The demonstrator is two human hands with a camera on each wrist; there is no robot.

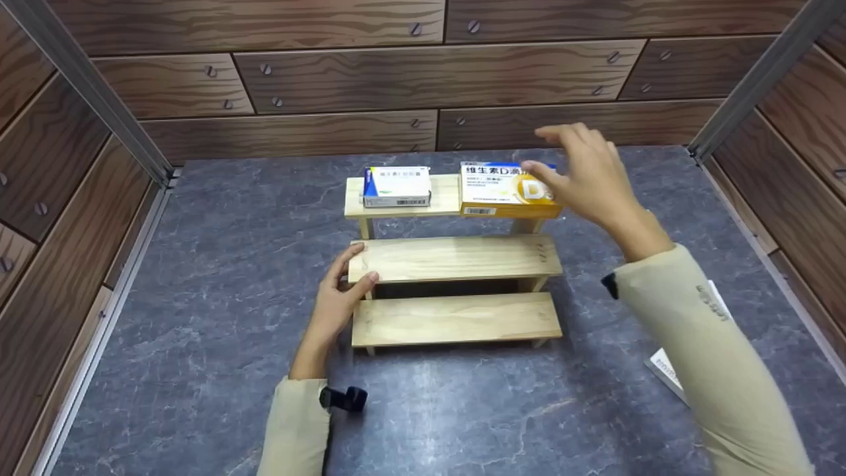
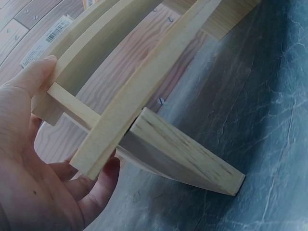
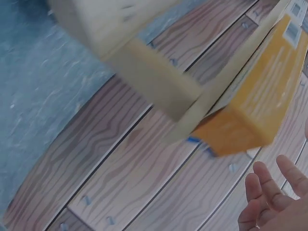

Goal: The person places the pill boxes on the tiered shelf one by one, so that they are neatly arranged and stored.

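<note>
A three-step wooden display stand (image 1: 456, 259) stands on the dark marbled table. My left hand (image 1: 334, 301) grips the left end of its middle step; in the left wrist view the thumb and curled fingers (image 2: 103, 185) lie around the wood. On the top step, at the right, sits an orange-and-white vitamin D medicine box (image 1: 492, 188). My right hand (image 1: 591, 178) is beside that box's right end, fingers spread and loosely bent; the right wrist view shows a gap between hand and box. A smaller white-and-blue medicine box (image 1: 396, 186) lies at the top step's left.
A white box (image 1: 666, 370) lies on the table at the right, partly covered by the right sleeve (image 1: 714, 357). Wood-patterned panels (image 1: 436, 76) wall the back and sides, with metal rails (image 1: 99, 99) at the corners.
</note>
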